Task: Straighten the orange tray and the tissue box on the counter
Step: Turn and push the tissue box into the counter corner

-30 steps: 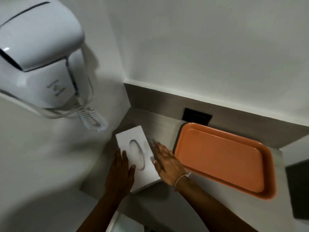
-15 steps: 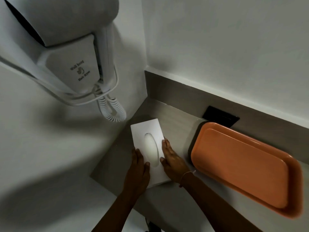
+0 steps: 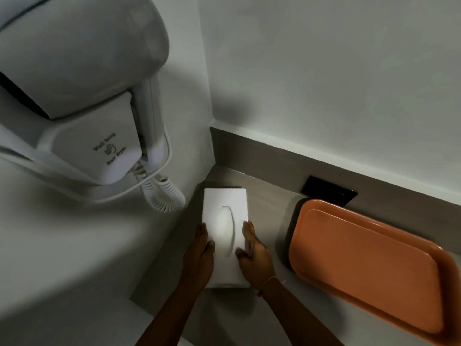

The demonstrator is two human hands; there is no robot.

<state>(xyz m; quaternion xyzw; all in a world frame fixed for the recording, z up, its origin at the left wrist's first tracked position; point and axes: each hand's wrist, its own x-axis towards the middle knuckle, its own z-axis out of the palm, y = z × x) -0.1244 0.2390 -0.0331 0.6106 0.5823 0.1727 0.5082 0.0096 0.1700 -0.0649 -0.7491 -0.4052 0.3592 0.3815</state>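
A white tissue box (image 3: 222, 211) with an oval slot lies on the grey counter (image 3: 267, 203) near the corner of the walls, its long side pointing away from me. My left hand (image 3: 198, 255) presses its left side and my right hand (image 3: 254, 255) presses its right side, so both hands clasp the box. An orange tray (image 3: 369, 260) lies flat on the counter to the right, apart from the box and at a slant to the back wall.
A white wall-mounted hair dryer (image 3: 82, 101) with a coiled cord (image 3: 162, 193) hangs on the left wall, just above the box's far left. A black socket plate (image 3: 329, 193) sits in the grey backsplash behind the tray. The counter's front edge is close to my forearms.
The tissue box has turned from a slant to pointing straight away from me. Both hands shifted from its near end to its two long sides. The camera moved closer.
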